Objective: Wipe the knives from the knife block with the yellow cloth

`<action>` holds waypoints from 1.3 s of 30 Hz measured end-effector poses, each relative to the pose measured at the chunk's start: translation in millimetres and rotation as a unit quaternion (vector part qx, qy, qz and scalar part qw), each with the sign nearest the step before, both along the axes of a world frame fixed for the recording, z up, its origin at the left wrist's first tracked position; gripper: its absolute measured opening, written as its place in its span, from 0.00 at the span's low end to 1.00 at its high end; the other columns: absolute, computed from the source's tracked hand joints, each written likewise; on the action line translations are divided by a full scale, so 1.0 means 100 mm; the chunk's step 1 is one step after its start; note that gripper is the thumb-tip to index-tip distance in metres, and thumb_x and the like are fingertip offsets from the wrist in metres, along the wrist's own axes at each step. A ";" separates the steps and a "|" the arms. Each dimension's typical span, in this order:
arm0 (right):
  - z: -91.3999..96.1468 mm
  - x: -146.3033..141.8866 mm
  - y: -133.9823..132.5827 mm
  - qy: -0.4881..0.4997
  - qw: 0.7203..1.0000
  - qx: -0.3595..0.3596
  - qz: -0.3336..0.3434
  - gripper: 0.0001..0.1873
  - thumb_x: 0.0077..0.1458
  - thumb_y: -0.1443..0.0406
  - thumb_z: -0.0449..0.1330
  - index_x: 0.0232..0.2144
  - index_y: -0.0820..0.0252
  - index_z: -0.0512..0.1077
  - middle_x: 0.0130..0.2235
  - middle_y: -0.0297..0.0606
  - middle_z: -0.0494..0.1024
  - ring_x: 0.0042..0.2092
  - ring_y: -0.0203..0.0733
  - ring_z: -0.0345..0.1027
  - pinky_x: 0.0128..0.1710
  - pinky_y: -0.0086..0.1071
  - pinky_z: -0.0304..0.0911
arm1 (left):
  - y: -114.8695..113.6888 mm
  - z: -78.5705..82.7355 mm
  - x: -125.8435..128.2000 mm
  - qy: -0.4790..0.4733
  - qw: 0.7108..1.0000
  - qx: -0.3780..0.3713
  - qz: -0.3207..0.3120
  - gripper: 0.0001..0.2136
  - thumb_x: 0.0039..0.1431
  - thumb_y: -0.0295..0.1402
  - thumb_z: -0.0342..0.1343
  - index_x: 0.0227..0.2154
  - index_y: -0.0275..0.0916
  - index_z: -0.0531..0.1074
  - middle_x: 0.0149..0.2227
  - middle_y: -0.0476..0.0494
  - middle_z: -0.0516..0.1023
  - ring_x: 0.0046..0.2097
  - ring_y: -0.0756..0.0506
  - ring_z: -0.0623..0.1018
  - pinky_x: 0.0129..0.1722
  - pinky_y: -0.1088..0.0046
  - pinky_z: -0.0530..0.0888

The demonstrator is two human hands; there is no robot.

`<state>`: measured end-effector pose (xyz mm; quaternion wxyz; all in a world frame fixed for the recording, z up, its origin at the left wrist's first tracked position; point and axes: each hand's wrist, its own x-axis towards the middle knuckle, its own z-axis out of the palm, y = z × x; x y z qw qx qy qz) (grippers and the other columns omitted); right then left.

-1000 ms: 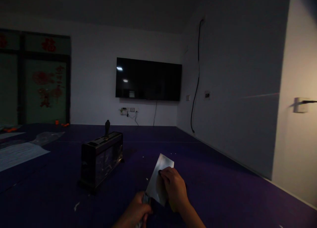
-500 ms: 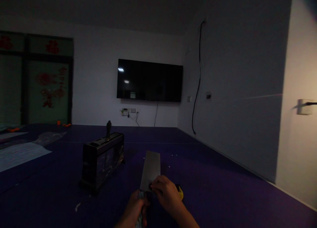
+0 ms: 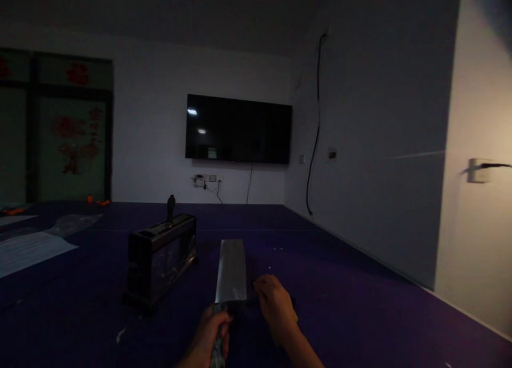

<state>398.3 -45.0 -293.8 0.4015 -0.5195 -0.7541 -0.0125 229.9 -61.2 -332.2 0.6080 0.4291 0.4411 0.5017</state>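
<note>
My left hand is wrapped round the handle of a cleaver. Its broad grey blade points away from me, clear of the surface. To the right of the blade, my right hand is closed in a pinch, slightly apart from the blade. A small dark bit shows at its fingertips, too small to name. Behind the right wrist, only the edge of a yellow and black thing can be seen. A black knife block stands left of the cleaver, with one dark handle sticking up from its top.
The dark blue-purple tabletop carries white scraps. Papers and clear plastic lie at the left. Small orange things sit at the far edge. A television hangs on the wall beyond.
The cleaver and my left hand have shifted left. My right hand, which was at the lower blade, has come away from it to the right. The view has turned slightly.
</note>
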 end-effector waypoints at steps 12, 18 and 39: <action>-0.02 0.09 0.00 0.033 0.999 -0.001 -0.037 0.17 0.53 0.73 0.47 0.30 0.57 0.75 0.35 0.39 0.77 0.40 0.41 0.68 0.40 0.30 0.61 | 0.13 1.60 -0.47 0.420 0.863 0.234 0.154 0.23 0.46 0.38 0.57 0.43 0.38 0.57 0.20 0.55 0.69 0.14 0.52 0.67 0.16 0.79 0.61; -0.04 0.07 0.05 0.029 0.998 -0.034 -0.042 0.15 0.52 0.73 0.48 0.31 0.58 0.75 0.36 0.38 0.77 0.41 0.40 0.67 0.42 0.28 0.58 | 0.38 2.99 -1.08 0.756 0.509 0.357 0.206 0.09 0.45 0.36 0.57 0.29 0.39 0.66 0.28 0.47 0.72 0.29 0.48 0.70 0.27 0.75 0.61; -0.09 0.12 0.12 0.020 0.999 -0.038 -0.030 0.14 0.53 0.71 0.50 0.33 0.57 0.75 0.39 0.36 0.76 0.42 0.39 0.66 0.41 0.26 0.57 | 0.21 3.76 -1.69 0.901 0.338 0.269 0.015 0.04 0.36 0.24 0.52 0.18 0.39 0.65 0.20 0.52 0.68 0.22 0.51 0.65 0.21 0.77 0.53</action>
